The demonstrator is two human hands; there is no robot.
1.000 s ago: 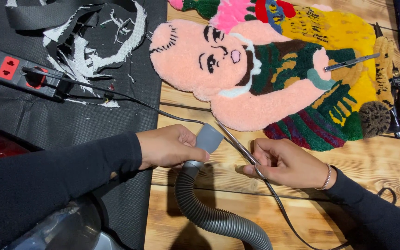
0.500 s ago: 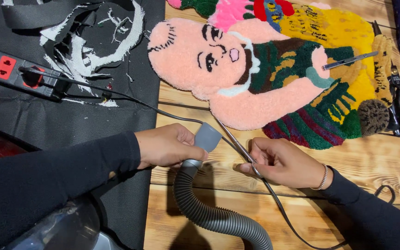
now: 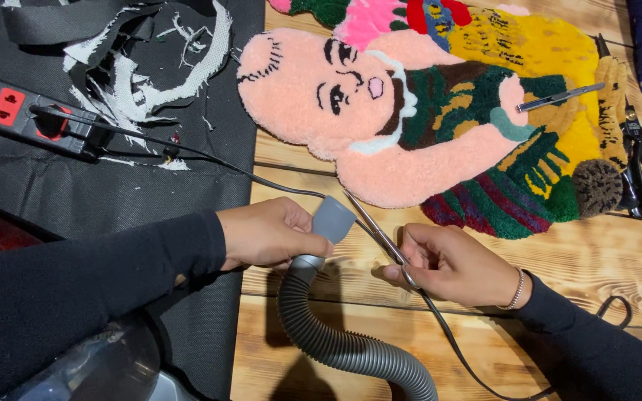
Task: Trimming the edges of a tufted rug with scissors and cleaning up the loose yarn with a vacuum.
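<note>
Head view: vacuum hose (image 3: 336,338) nozzle sits mid-bench, just below the tufted rug (image 3: 440,111), left hand (image 3: 269,234) clenched around it. Right hand (image 3: 455,263) grasps thin scissors (image 3: 373,230), blades touching the nozzle. Barely any shift since a second ago; both hands hold position.

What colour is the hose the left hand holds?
Grey, a ribbed vacuum hose, clearest in the head view.
</note>
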